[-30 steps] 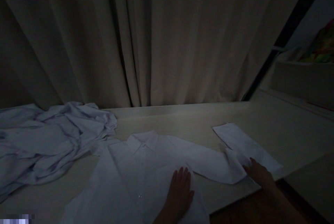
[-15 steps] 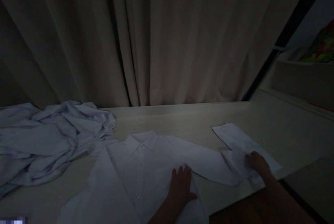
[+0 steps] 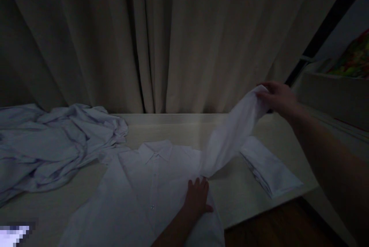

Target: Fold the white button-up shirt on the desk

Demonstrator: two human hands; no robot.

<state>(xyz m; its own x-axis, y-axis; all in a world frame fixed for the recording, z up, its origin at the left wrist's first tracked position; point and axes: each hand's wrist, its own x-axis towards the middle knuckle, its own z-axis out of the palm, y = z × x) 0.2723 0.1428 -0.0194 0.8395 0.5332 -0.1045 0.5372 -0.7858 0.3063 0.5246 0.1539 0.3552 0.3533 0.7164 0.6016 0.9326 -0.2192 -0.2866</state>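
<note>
A white collared shirt lies face up on a pale table. My left hand presses flat on the shirt's right side, near the shoulder. My right hand is raised above the table at the right and grips the end of the shirt's sleeve, which hangs in the air between the hand and the shirt's body. A folded white garment rests on the table below my right arm.
A crumpled heap of pale shirts covers the table's left end. Beige curtains hang close behind the table. A ledge with something colourful is at the far right. Dark wooden floor shows under the table's front edge.
My right hand took hold of the sleeve that lay flat on the table and lifted it up and away. My left hand stayed pressed on the shirt.
</note>
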